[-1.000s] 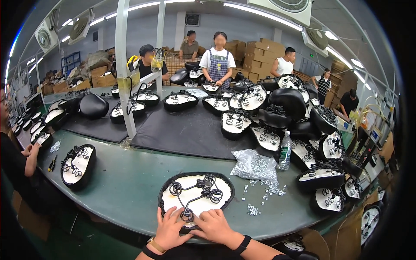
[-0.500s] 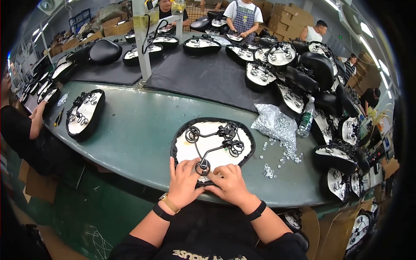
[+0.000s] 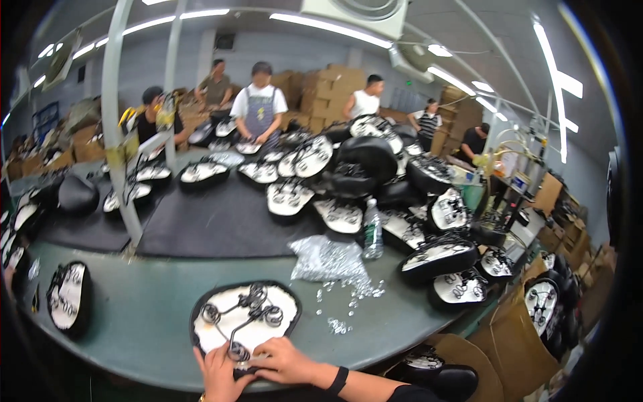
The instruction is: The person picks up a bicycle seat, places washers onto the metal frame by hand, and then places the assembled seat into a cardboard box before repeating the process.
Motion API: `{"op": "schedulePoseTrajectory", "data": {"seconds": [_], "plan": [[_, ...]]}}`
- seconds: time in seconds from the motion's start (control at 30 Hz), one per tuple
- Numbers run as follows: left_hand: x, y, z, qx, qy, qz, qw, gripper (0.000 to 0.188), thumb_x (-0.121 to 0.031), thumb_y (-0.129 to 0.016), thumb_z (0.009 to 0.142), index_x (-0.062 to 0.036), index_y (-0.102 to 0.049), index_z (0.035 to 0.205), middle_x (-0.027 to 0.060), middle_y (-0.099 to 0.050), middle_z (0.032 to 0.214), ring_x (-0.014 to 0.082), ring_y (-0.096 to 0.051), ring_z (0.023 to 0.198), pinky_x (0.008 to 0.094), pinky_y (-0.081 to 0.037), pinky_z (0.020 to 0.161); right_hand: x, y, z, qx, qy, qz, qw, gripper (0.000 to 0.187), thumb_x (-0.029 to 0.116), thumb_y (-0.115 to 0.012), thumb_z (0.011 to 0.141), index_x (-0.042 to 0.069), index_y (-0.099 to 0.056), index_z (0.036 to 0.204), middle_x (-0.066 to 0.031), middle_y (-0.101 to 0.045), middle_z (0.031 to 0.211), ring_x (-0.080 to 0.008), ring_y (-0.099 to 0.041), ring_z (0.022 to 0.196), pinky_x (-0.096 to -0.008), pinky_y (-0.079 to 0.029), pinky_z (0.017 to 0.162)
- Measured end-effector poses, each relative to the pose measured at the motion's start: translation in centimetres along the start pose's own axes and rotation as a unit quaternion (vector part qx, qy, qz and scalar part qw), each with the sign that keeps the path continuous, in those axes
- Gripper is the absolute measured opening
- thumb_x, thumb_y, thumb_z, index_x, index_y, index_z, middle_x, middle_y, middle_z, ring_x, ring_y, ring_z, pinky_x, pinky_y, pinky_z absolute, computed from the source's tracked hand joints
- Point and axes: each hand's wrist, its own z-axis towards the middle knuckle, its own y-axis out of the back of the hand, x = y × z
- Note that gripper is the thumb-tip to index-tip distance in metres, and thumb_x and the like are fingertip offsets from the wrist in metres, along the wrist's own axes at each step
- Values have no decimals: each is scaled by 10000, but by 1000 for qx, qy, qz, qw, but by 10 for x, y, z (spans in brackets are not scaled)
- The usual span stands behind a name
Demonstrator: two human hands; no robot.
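Observation:
A black bicycle saddle (image 3: 209, 335) lies upside down on the green table, its pale underside up and a black coil-spring frame (image 3: 253, 301) on it. The narrow nose points toward me. My left hand (image 3: 223, 375) grips the left side of the nose, fingers over the rim beside the front coil (image 3: 237, 351). From the right, my right hand (image 3: 284, 362) presses its curled fingertips together close to that same coil. Whatever is between those fingertips is hidden. Right of the saddle, small loose nuts (image 3: 339, 326) lie scattered near a clear plastic bag (image 3: 328, 260) of them.
A water bottle (image 3: 372, 231) stands behind the bag. Many saddles are heaped on the black mat (image 3: 207, 218) and at the right. Another upturned saddle (image 3: 68, 298) lies at the left. A metal post (image 3: 120, 161) rises from the table. An open carton (image 3: 519, 335) stands lower right; several people work beyond.
My view has swung right and upward, so the saddle and hands appear lower and further left. Both hands remain at the saddle's nose, around the front coil.

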Motion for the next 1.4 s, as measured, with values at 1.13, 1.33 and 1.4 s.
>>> {"op": "schedulePoseTrajectory", "data": {"seconds": [1.13, 1.33, 1.4], "plan": [[14, -6, -8, -17, -62, 78, 995, 516, -433, -801, 799, -94, -683, 1169, 169, -632, 1167, 386, -517, 1185, 650, -176, 1193, 13, 86, -109, 23, -399, 222, 889, 359, 317, -692, 989, 119, -706, 1288, -42, -741, 1007, -84, -624, 867, -276, -518, 808], [19, -8, -7, -3, -43, 56, 998, 447, -395, -818, 790, -108, -687, 1106, 156, -636, 1155, 378, -526, 1175, 651, -173, 1194, 18, 82, -115, -2, -440, 216, 872, 371, 327, -653, 1008, 134, -684, 1323, -22, -735, 1014, -104, -650, 891, -275, -522, 852], [18, -6, -9, -16, -53, 56, 997, 436, -382, -823, 788, -104, -686, 1094, 151, -641, 1146, 374, -528, 1171, 650, -172, 1196, 17, 84, -118, -29, -452, 225, 862, 362, 326, -656, 1008, 140, -690, 1316, -18, -734, 1006, -83, -636, 864, -267, -518, 833]]}}
